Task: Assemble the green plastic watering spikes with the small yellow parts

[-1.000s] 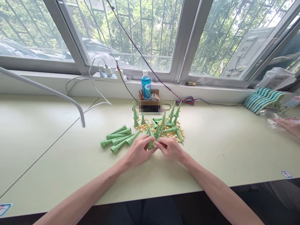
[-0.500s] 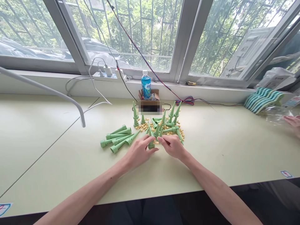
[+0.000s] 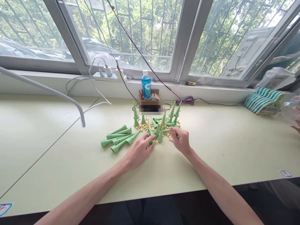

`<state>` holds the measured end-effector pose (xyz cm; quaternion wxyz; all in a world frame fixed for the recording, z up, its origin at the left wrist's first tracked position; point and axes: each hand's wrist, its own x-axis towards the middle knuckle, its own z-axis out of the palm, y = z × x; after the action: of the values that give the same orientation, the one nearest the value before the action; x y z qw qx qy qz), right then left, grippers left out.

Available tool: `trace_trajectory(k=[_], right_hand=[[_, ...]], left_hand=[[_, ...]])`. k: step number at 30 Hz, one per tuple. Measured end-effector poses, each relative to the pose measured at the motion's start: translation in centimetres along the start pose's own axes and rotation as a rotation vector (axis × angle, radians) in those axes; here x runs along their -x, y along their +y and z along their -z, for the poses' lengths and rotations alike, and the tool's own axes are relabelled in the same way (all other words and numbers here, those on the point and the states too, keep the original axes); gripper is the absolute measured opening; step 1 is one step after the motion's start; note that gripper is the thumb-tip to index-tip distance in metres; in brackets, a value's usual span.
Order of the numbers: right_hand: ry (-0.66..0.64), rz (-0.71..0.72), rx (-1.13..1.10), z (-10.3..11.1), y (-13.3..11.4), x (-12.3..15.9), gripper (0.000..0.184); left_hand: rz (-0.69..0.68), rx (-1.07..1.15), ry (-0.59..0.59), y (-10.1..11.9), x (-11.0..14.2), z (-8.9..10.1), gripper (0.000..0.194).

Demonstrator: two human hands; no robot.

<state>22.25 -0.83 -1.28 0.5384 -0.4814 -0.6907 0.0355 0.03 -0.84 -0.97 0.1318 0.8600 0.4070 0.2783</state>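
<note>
My left hand is closed around an upright green plastic spike, whose lower part its fingers mostly hide. A small yellow piece sticks out beside the fingertips. Just to the right, another green spike stands on the table, apart from my right hand. My right hand is closed at the right side of the pile, above loose yellow pieces. A bit of green shows by its curled fingers, but what they hold cannot be made out.
Several hollow green spikes lie left of my hands. More spikes stand behind, including a stacked pair. A blue bottle stands in a small carton by the window. At right are teal hangers and another person's hand.
My right hand has moved right, away from the small upright spike beside my left hand, to the pile's right side. My left hand has barely shifted. The other person's hand has lifted clear plastic off the hangers.
</note>
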Motion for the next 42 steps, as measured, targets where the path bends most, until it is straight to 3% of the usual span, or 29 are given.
trace_trajectory(k=[7,12,16,20,24,32,42], right_hand=[[-0.127,0.097,-0.019,-0.6,-0.7,0.8,0.054],[-0.131,0.123,-0.046,-0.8,-1.0,0.9,0.052],[-0.149,0.088,-0.024,-0.9,-1.1,0.9,0.054],[-0.176,0.085,-0.023,-1.0,-1.1,1.0,0.052],[-0.194,0.080,-0.038,-1.2,-1.3,1.1,0.051],[-0.239,0.053,-0.076,-1.8,-1.6,1.8,0.048],[-0.378,0.274,-0.050,-2.9,-2.7,2.9,0.051]], left_hand=[[-0.087,0.065,0.060,0.4,0.0,0.5,0.049],[-0.069,0.121,0.127,0.2,0.0,0.4,0.060],[0.020,0.156,0.141,0.0,0.0,0.2,0.049],[0.052,0.121,0.083,0.0,-0.1,0.1,0.015],[0.079,0.106,0.029,0.1,-0.1,0.0,0.025],[0.065,0.112,0.035,0.1,-0.3,-0.1,0.030],[-0.023,0.236,0.020,-0.7,-0.7,0.0,0.009]])
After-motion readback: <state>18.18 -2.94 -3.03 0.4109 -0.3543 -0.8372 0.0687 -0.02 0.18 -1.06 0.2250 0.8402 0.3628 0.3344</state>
